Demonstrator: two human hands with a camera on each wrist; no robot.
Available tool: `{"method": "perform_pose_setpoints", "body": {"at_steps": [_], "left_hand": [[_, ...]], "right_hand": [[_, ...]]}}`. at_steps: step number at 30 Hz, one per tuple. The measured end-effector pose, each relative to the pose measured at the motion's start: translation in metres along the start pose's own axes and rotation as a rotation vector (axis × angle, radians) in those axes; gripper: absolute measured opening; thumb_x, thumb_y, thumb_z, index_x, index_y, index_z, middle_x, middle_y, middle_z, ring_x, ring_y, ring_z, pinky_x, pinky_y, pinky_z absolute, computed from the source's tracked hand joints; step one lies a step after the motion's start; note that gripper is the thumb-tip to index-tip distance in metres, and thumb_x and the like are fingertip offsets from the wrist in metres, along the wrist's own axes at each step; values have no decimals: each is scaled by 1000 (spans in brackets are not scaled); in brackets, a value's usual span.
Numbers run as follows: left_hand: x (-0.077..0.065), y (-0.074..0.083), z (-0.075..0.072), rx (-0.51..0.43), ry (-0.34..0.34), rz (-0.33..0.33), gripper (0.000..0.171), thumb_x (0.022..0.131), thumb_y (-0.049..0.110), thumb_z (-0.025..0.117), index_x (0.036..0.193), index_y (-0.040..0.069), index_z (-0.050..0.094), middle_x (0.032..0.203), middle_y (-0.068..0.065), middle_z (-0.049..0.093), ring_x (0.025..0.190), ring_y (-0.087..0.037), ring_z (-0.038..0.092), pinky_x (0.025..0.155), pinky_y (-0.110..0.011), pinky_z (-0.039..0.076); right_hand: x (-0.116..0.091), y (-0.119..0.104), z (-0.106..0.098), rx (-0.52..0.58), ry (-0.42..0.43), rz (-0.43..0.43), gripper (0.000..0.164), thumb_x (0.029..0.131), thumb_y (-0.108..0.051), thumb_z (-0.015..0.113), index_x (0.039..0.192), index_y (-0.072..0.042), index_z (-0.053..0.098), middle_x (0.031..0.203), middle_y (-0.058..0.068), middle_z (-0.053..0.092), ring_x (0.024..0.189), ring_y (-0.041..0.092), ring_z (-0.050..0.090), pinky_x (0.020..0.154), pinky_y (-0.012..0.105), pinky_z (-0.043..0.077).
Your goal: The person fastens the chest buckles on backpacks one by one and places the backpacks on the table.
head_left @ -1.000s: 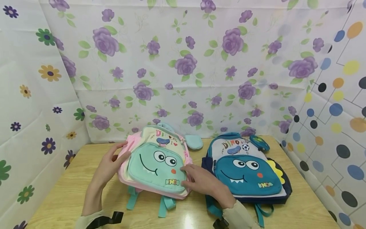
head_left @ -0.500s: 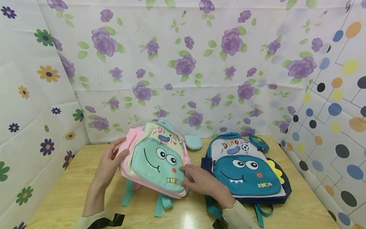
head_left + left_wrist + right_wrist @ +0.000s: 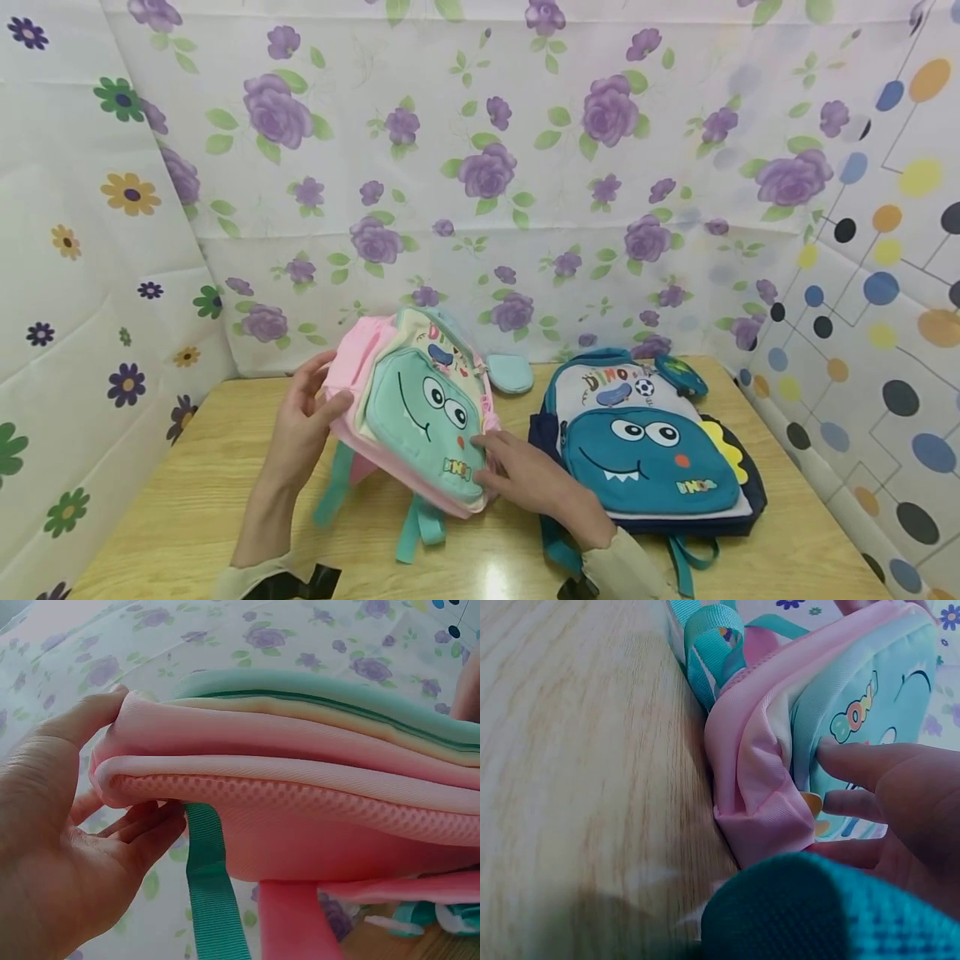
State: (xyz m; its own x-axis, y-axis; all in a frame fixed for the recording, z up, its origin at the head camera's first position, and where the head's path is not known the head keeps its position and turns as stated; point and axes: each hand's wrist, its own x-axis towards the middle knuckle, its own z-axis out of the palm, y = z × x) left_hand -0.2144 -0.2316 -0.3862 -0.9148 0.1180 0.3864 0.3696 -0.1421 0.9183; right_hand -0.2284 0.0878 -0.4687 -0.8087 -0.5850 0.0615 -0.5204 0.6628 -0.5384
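Though tilted, pink backpack lengthwise toward floral curtain, top farthest

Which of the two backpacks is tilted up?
The pink backpack with the mint front pocket: its left side is raised, while the blue backpack lies flat on the table.

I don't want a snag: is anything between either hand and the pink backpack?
Nothing visible: the left hand grips one side of the pink backpack, and the right hand touches its front. The blue backpack lies close beside the right hand, not in between.
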Motion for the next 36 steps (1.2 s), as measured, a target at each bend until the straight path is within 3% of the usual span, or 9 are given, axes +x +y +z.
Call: {"method": "perform_pose_setpoints", "body": {"at_steps": [3, 6, 10, 13, 19, 26, 29, 36], "left_hand": [[0, 3, 6, 2, -22, 42, 65, 94, -9, 54, 152, 9, 29, 139, -5, 42, 105, -7, 64, 81, -22, 58], [-2, 6, 12, 27, -31, 58, 78, 89, -14, 58, 155, 11, 25, 144, -5, 37, 105, -8, 64, 80, -23, 58], [-5, 11, 23, 128, -3, 47, 101, 78, -17, 70, 158, 21, 20, 145, -4, 34, 108, -12, 62, 82, -26, 58], [-5, 14, 34, 157, 34, 81, 108, 73, -20, 74, 158, 22, 21, 144, -5, 36, 111, -14, 60, 83, -27, 59], [-5, 14, 45, 96, 52, 234, 97, 74, -24, 70, 155, 10, 27, 144, -5, 38, 117, -15, 58, 87, -26, 57], [-7, 16, 55, 157, 74, 379, 84, 72, -26, 70, 147, -4, 39, 141, -10, 51, 119, -15, 59, 94, -23, 54], [-8, 17, 61, 210, 67, 384, 83, 72, -24, 73, 146, -2, 43, 144, -9, 47, 123, -14, 56, 100, -21, 50], [-11, 14, 73, 273, 38, 375, 81, 72, -22, 75, 145, -1, 45, 146, -7, 45, 132, -15, 51, 107, -22, 44]], "right_hand": [[0, -2, 1, 27, -3, 9, 55, 101, -48, 53, 149, -22, 45, 147, 10, 49, 126, 22, 54, 100, 39, 49], [1, -5, 4, 44, -6, 14, 55, 101, -49, 51, 151, -28, 42, 154, 14, 42, 140, 29, 44, 107, 47, 45], [2, -9, 8, 49, -18, 17, 54, 102, -49, 48, 152, -34, 38, 156, 13, 39, 137, 29, 48, 104, 45, 48], [3, -10, 10, 54, -29, 12, 54, 103, -50, 47, 153, -35, 35, 157, 11, 38, 135, 27, 51, 102, 43, 49], [4, -14, 15, 142, -48, -40, 60, 100, -53, 50, 154, -35, 33, 156, 12, 38, 136, 29, 47, 105, 48, 46], [1, -21, 11, 229, -90, -97, 58, 100, -46, 54, 154, -34, 34, 156, 10, 36, 135, 27, 47, 105, 44, 47], [0, -18, 2, 253, -60, -97, 57, 101, -42, 56, 154, -31, 36, 154, 7, 38, 132, 29, 49, 103, 45, 48], [-5, -10, -29, 291, 133, -77, 52, 101, -39, 58, 149, -25, 45, 149, 3, 47, 125, 29, 57, 98, 53, 49]]}}
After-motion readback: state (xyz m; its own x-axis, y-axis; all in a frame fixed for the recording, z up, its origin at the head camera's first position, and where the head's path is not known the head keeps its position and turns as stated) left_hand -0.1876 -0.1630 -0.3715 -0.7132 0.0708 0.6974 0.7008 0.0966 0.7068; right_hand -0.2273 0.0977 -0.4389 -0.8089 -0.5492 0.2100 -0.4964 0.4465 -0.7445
